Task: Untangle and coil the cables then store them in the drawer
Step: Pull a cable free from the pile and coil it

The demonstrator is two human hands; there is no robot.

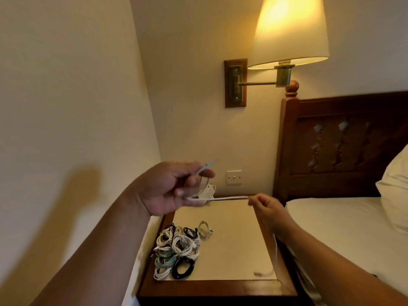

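Note:
A white cable (pixel 227 197) is stretched level between both hands above the nightstand (pixel 223 286). My left hand (pixel 170 191) pinches one end, whose plug sticks up past the fingers, with a small loop below them. My right hand (pixel 265 205) grips the cable further right; the loose rest hangs past my right forearm to the tabletop near its front right corner. A pile of coiled cables (pixel 176 250), white, black and pale green, lies on the left side of the nightstand top. No drawer is visible.
A white crumpled item (pixel 207 192) sits at the back of the nightstand near a wall switch (pixel 234 177). A lit wall lamp (pixel 289 34) hangs above. A bed (pixel 353 228) with wooden headboard and pillow is at the right; a wall is at the left.

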